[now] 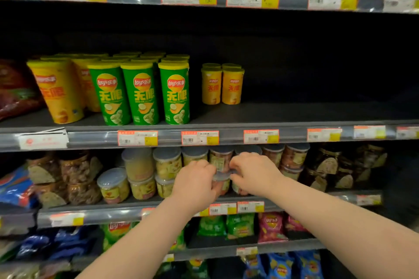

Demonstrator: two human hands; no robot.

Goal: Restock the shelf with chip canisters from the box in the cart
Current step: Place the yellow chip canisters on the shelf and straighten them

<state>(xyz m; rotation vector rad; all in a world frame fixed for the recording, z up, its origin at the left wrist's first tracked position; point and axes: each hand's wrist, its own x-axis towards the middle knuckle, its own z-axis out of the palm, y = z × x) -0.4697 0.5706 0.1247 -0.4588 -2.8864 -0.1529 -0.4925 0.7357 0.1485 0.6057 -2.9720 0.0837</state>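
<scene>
**Both hands on a tub, canisters waiting one shelf up**

Closest in, two bare forearms reached up from the bottom of the view, the left forearm (140, 240) and the right forearm (340, 217), converging on the same spot. The left fingers (208, 169) were curled round a clear tub (221, 184) from its left side. The right fingers (237, 163) were curled in from the other side, up near its lid. Left hand (195, 179) and right hand (254, 172) had that tub clamped between them. A second tub (220, 161) sat stacked on top of it, among rows of similar tubs on the lower shelf (102, 213).

Further out and one level up, the canister shelf (294, 113) held the task's goods. Green canisters (139, 95) stood upright at the front edge, tall yellow canisters (59, 90) stood to their left, and a few short yellow canisters (221, 86) stood set back a little to their right. Beyond those, the rest of that shelf ran bare and dark. The box and the cart were out of view, and neither hand held a canister.

There was risk here, I'd say. The gripped tub was carrying another, so a pull or twist could topple the upper one and knock its neighbours off the edge. The picture was also blurred with motion, and a hurried grip on a smooth lid could slip. And while both hands were busy down here, the gap above stayed unfilled.
</scene>
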